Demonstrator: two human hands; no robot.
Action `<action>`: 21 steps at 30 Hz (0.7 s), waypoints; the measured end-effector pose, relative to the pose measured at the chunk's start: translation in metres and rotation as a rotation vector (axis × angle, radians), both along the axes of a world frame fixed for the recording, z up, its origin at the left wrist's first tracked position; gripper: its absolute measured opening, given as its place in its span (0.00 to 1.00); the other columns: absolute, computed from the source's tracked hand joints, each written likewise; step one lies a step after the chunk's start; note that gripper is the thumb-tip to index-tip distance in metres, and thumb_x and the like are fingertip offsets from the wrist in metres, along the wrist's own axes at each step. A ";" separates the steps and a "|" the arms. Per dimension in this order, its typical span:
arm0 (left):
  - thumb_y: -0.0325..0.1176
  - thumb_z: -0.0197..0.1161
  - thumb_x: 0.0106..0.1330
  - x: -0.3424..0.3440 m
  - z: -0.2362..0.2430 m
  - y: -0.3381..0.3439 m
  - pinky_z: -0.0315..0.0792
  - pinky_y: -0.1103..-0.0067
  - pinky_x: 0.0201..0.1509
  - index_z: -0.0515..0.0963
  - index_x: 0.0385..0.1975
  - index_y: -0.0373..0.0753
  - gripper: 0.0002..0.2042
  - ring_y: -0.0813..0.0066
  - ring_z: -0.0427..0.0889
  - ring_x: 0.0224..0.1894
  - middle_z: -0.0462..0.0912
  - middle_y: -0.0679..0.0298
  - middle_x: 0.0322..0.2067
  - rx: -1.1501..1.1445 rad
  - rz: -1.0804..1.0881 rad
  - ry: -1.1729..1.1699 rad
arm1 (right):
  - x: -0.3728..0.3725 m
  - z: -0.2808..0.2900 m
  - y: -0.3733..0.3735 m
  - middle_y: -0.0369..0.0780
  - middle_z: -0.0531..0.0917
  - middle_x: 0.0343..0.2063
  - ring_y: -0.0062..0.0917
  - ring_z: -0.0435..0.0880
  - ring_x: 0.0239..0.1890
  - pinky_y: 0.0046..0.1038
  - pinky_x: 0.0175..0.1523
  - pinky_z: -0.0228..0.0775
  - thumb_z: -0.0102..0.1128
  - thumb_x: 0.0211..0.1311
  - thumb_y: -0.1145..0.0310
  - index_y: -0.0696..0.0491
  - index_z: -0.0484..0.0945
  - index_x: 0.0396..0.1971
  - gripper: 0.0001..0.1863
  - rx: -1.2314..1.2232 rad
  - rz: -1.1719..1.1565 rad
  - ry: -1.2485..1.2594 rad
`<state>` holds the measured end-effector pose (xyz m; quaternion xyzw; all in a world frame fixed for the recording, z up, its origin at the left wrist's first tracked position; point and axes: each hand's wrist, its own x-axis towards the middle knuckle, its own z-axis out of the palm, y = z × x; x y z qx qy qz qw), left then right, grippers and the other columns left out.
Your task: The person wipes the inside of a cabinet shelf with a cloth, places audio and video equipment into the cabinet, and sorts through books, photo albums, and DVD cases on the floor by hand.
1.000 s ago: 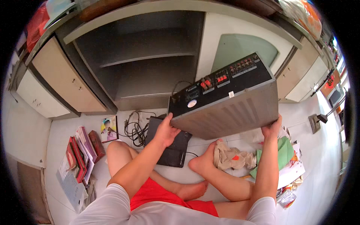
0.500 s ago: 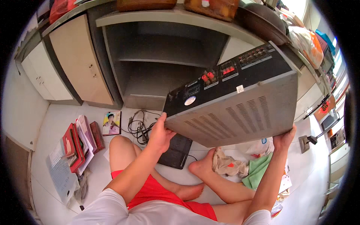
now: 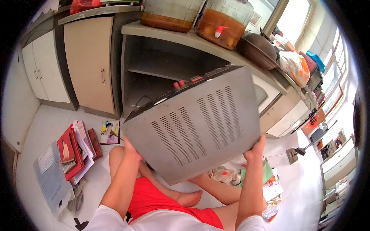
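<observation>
While left hand (image 3: 133, 152) and right hand (image 3: 255, 150) grip its ends, one grey box (image 3: 189, 129) hangs above the legs (image 3: 221, 190), head view: vented face (image 3: 219, 115) toward viewer, red terminals (image 3: 177, 85) toward cabinet (image 3: 173, 37), long axis rising rightward, partly masking the cabinet opening. Books (image 3: 73, 154), left; green cloth (image 3: 266, 172), right.

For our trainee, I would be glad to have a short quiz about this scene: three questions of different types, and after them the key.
1. True or false: the left grip and the right grip both hold the grey box.
2. Where does the jar with the tap stand?
a) inside the open cabinet
b) on the counter
c) on the floor
3. Fill in the colour: the person's shorts are ____.

Key: 1. true; 2. b; 3. red.
</observation>
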<state>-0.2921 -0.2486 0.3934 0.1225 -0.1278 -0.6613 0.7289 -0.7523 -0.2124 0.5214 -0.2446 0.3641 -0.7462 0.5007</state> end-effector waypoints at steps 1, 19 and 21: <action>0.55 0.47 0.75 0.011 0.001 0.001 0.76 0.62 0.60 0.77 0.60 0.41 0.27 0.59 0.81 0.56 0.82 0.61 0.57 -0.005 0.000 0.004 | 0.008 -0.008 -0.009 0.40 0.82 0.55 0.35 0.79 0.57 0.44 0.64 0.71 0.46 0.70 0.50 0.52 0.78 0.55 0.25 0.074 0.017 -0.010; 0.70 0.47 0.71 0.097 0.103 -0.124 0.76 0.65 0.60 0.66 0.71 0.39 0.42 0.58 0.78 0.60 0.75 0.52 0.64 -0.006 -0.127 -0.524 | 0.107 -0.008 -0.071 0.46 0.72 0.64 0.42 0.74 0.64 0.56 0.65 0.70 0.32 0.77 0.41 0.50 0.65 0.68 0.33 0.498 0.088 0.081; 0.68 0.48 0.72 0.095 0.108 -0.141 0.75 0.65 0.62 0.68 0.70 0.38 0.40 0.60 0.78 0.61 0.76 0.54 0.64 -0.024 -0.142 -0.511 | 0.100 -0.007 -0.074 0.46 0.70 0.65 0.44 0.71 0.66 0.58 0.66 0.67 0.36 0.77 0.38 0.48 0.62 0.70 0.34 0.452 0.122 -0.006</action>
